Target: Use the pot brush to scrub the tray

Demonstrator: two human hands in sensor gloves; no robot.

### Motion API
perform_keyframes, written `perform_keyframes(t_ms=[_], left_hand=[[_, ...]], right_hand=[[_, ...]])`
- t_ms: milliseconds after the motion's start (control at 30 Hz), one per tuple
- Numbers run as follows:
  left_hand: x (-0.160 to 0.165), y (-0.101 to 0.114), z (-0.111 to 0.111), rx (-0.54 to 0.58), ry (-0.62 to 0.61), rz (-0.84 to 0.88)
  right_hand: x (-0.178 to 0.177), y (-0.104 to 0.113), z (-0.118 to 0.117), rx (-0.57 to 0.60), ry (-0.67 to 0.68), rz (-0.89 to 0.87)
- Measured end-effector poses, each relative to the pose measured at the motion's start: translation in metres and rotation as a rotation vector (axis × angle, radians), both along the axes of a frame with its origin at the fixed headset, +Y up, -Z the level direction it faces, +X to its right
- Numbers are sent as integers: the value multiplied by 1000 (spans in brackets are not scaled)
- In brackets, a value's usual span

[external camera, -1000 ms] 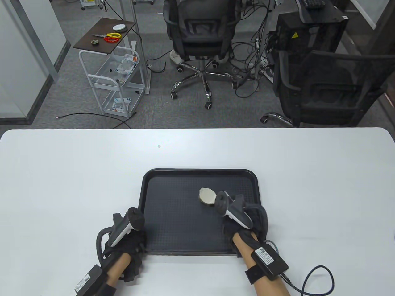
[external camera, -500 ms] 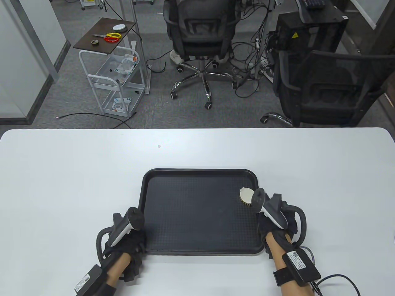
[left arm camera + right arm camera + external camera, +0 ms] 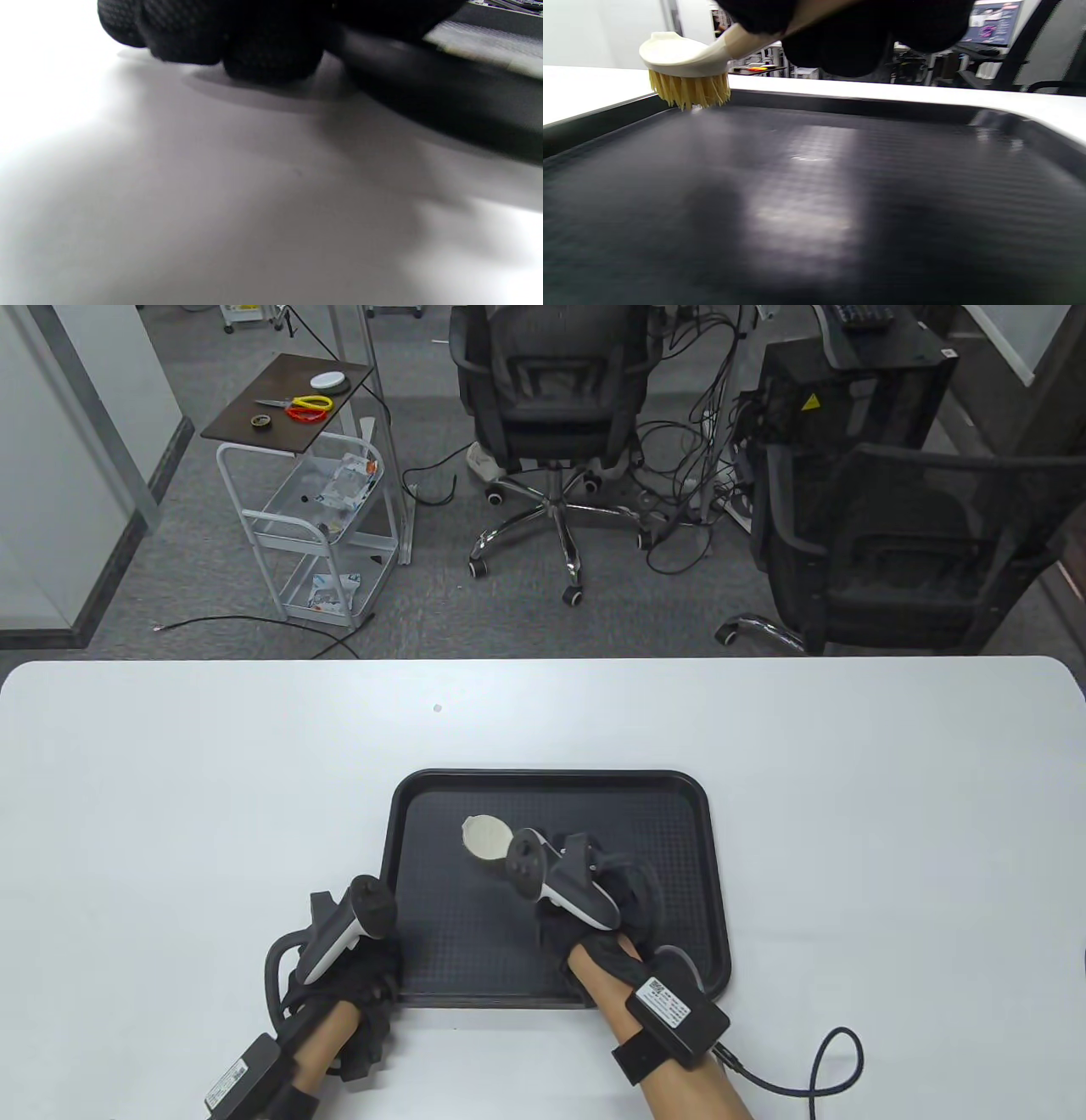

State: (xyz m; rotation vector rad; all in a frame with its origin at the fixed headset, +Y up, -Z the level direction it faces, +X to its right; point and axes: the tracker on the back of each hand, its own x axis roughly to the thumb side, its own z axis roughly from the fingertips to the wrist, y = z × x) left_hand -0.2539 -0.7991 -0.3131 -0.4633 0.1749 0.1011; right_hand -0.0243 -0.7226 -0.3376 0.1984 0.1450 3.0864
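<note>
The right hand (image 3: 594, 912) is over the black tray (image 3: 679, 789), fingers curled round the handle of the pot brush (image 3: 485, 837). The brush's pale round head sits in the tray's left half, its yellow bristles (image 3: 689, 91) pointing down and meeting the textured tray floor near the left wall. The left hand (image 3: 361, 963) rests at the tray's near left corner; in the left wrist view its gloved fingers (image 3: 271, 55) are curled on the white worktop (image 3: 170, 780) against the tray's rim (image 3: 445, 101). The tray holds only the brush.
</note>
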Motion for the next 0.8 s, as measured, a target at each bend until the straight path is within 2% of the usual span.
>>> perform_keyframes(t_ms=[67, 200, 400, 533, 800], left_hand=[[0, 0, 0, 1, 0, -2], [0, 0, 0, 1, 0, -1], [0, 0, 0, 0, -1, 0], [0, 0, 0, 1, -1, 0], [0, 0, 0, 1, -1, -1]], right_hand=[[-21, -8, 2, -19, 34, 4], [-42, -20, 8, -30, 78, 21], [-38, -28, 16, -48, 89, 40], [-3, -31, 16, -64, 25, -10], [121, -24, 15, -90, -202, 45]])
